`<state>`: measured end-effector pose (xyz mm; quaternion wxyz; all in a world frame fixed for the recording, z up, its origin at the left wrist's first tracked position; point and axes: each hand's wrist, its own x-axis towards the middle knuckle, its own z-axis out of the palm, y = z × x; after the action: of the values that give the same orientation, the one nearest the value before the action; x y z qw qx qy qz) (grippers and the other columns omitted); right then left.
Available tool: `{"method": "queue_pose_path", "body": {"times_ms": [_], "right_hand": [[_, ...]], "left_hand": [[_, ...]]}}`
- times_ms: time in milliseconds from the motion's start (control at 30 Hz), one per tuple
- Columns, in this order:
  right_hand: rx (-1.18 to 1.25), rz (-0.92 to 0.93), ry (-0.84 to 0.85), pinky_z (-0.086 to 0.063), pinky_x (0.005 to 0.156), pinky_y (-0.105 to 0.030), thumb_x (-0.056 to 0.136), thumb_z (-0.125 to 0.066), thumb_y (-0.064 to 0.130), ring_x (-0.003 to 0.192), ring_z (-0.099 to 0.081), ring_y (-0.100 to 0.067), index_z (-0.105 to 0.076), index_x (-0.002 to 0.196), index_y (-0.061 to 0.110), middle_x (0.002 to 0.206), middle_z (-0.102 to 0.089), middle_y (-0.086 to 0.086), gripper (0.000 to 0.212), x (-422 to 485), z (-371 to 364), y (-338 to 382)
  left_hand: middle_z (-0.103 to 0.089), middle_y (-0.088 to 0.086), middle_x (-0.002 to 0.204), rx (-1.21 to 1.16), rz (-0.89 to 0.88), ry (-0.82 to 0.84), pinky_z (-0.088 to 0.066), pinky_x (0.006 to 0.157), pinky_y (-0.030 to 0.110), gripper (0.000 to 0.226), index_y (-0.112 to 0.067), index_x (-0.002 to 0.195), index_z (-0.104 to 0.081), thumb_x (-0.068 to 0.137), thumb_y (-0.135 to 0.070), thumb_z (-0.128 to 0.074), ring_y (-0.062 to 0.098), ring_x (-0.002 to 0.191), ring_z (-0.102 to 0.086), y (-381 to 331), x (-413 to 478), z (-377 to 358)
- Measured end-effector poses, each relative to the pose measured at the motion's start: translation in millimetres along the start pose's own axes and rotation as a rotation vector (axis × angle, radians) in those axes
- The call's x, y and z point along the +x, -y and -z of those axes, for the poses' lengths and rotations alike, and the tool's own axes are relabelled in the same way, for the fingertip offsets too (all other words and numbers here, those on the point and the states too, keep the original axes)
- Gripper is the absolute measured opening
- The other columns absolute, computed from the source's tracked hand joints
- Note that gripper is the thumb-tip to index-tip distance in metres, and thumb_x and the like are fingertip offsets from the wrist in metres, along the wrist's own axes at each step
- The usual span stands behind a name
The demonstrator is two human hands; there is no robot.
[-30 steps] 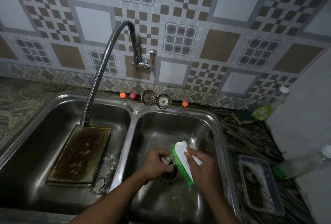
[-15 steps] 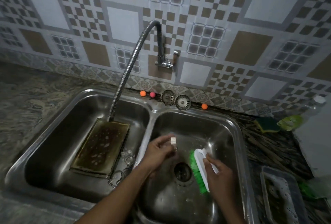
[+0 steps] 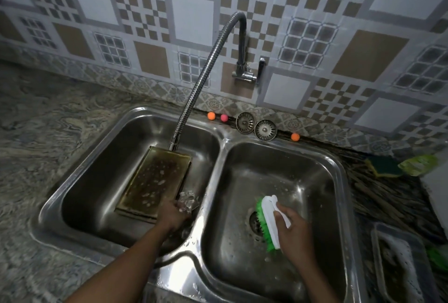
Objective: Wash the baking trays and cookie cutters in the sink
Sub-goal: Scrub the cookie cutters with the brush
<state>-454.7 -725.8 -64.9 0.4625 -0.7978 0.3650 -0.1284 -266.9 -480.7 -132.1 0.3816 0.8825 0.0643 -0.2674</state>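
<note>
Brush [image 3: 269, 218] with green bristles in right hand [image 3: 294, 231]

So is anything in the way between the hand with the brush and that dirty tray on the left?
Yes. The sink divider stands between them, and the left hand sits over the pile of cookie cutters beside the right edge of the baking tray. The right hand grips the scrub brush in the right basin.
</note>
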Motion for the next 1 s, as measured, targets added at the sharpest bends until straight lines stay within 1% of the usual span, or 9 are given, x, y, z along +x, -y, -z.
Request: {"method": "queue_pose_path", "body": {"times_ms": [100,233,300,367,400,567,700,833,1000], "right_hand": [[-0.016,-0.001,0.007,-0.045,0.093,-0.024,0.096,-0.059,0.022,0.114,-0.057,-0.014,-0.063,0.128,0.018,0.130,-0.062,0.001,0.033,-2.1,0.3,-2.2],[-0.023,-0.001,0.014,-0.045,0.091,-0.024,0.096,-0.059,0.023,0.113,-0.057,-0.013,-0.062,0.129,0.019,0.130,-0.062,0.000,0.033,-2.6,-0.8,-3.7],[-0.018,0.001,0.013,-0.044,0.089,-0.023,0.096,-0.058,0.023,0.112,-0.056,-0.011,-0.062,0.128,0.019,0.130,-0.062,0.001,0.033,-2.6,-2.0,-2.0],[0.001,0.015,-0.011,-0.044,0.091,-0.023,0.096,-0.058,0.023,0.111,-0.055,-0.008,-0.063,0.128,0.020,0.129,-0.062,0.003,0.032,-3.7,-3.9,0.0],[0.017,0.025,-0.030,-0.045,0.093,-0.024,0.096,-0.058,0.024,0.111,-0.054,-0.007,-0.063,0.127,0.020,0.129,-0.062,0.003,0.032,-4.3,-5.2,-0.3],[-0.021,0.040,-0.063,-0.049,0.098,-0.032,0.096,-0.057,0.026,0.112,-0.056,-0.009,-0.064,0.126,0.022,0.128,-0.063,0.003,0.031,-2.1,-8.0,-6.1],[-0.039,0.051,-0.064,-0.049,0.097,-0.032,0.096,-0.057,0.028,0.113,-0.059,-0.014,-0.064,0.125,0.021,0.126,-0.065,0.000,0.031,-3.8,-3.3,-6.7],[-0.022,0.070,-0.066,-0.048,0.099,-0.033,0.096,-0.057,0.024,0.116,-0.058,-0.014,-0.063,0.127,0.019,0.129,-0.063,0.001,0.032,-10.5,8.8,0.8],[-0.056,0.128,-0.096,-0.047,0.099,-0.033,0.096,-0.057,0.020,0.118,-0.058,-0.019,-0.062,0.127,0.016,0.128,-0.063,-0.001,0.032,-23.4,20.6,5.8]], "left_hand": [[-0.065,0.005,0.064,-0.007,-0.001,0.013,-0.042,0.053,0.024,0.024,-0.019,0.071,-0.063,0.069,-0.009,-0.085,0.018,0.057,-0.057,2.3,0.7,-3.8],[-0.067,0.007,0.080,-0.015,-0.028,-0.001,-0.042,0.062,0.023,0.029,-0.026,0.070,-0.058,0.076,-0.008,-0.079,0.019,0.071,-0.061,-2.7,-0.7,-3.5],[-0.067,0.008,0.080,-0.028,-0.019,0.000,-0.045,0.060,0.023,0.028,-0.025,0.071,-0.057,0.078,-0.007,-0.078,0.020,0.070,-0.061,-4.2,-1.3,-2.0],[-0.067,0.010,0.076,-0.057,0.010,0.004,-0.044,0.050,0.022,0.025,-0.022,0.076,-0.058,0.079,-0.008,-0.078,0.019,0.057,-0.059,-4.5,-1.9,-0.2],[-0.068,0.011,0.076,-0.068,0.015,-0.002,-0.043,0.049,0.022,0.023,-0.021,0.078,-0.059,0.078,-0.009,-0.079,0.018,0.055,-0.058,-3.9,-1.3,0.2],[-0.069,0.010,0.078,-0.084,-0.010,-0.029,-0.042,0.055,0.021,0.017,-0.016,0.084,-0.066,0.077,-0.016,-0.082,0.018,0.061,-0.061,-4.6,-2.1,1.1],[-0.071,0.008,0.083,-0.066,-0.049,-0.054,-0.046,0.067,0.025,0.022,-0.013,0.093,-0.072,0.077,-0.024,-0.082,0.020,0.074,-0.066,-9.1,-5.8,4.6],[-0.071,0.004,0.084,-0.058,-0.093,-0.077,-0.044,0.059,0.023,0.018,-0.013,0.097,-0.074,0.082,-0.023,-0.076,0.012,0.065,-0.062,-21.1,-16.1,6.7],[-0.075,0.003,0.099,0.016,-0.169,-0.085,-0.055,0.084,0.033,0.030,-0.020,0.102,-0.075,0.077,-0.036,-0.076,0.023,0.091,-0.068,-29.0,-33.2,11.5]]}}
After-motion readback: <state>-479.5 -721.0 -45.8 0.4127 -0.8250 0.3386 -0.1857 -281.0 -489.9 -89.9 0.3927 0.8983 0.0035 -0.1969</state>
